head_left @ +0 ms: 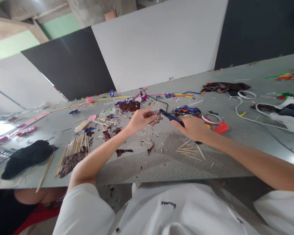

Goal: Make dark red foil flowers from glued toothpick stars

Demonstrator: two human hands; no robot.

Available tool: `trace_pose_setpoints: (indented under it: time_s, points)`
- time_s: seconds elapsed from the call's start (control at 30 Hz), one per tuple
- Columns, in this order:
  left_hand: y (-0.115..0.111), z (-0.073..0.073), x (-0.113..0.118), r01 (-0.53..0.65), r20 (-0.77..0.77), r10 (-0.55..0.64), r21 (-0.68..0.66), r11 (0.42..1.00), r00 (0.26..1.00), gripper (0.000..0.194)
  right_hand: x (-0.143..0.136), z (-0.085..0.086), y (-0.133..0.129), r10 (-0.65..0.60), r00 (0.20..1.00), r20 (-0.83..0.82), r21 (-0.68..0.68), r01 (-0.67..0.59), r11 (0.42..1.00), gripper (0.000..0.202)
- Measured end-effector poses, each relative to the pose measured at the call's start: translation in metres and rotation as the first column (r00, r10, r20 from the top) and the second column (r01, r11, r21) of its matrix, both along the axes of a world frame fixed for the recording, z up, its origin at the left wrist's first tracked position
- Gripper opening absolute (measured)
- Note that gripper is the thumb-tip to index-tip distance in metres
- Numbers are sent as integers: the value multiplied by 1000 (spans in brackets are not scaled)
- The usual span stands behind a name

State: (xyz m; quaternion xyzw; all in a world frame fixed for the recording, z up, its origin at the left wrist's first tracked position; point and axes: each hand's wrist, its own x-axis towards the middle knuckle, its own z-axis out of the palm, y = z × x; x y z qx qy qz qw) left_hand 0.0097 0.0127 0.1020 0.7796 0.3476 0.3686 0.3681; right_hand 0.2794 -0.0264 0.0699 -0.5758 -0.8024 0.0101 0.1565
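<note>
Over the desk point(147, 169), the left hand point(140, 120) pinches thin sticks point(152, 123), the right hand point(189, 127) grips a dark tool point(171, 117); holding the sticks steady should help.

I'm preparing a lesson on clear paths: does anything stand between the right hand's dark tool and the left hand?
Nothing visible does. The dark tool in the right hand ends close beside the left hand; whether they touch, I cannot tell.
</note>
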Motion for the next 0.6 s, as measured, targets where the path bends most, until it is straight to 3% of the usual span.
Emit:
trace_pose_setpoints:
  time_s: [0.27,0.6]
  points:
    - [5,1,0,-202,-21,204,77,976,979,24,4,-2,4,-39,999,-33,-40,38,998,69]
    - [6,0,0,-176,13,176,95,980,984,31,4,2,4,-56,996,-69,-57,52,997,68]
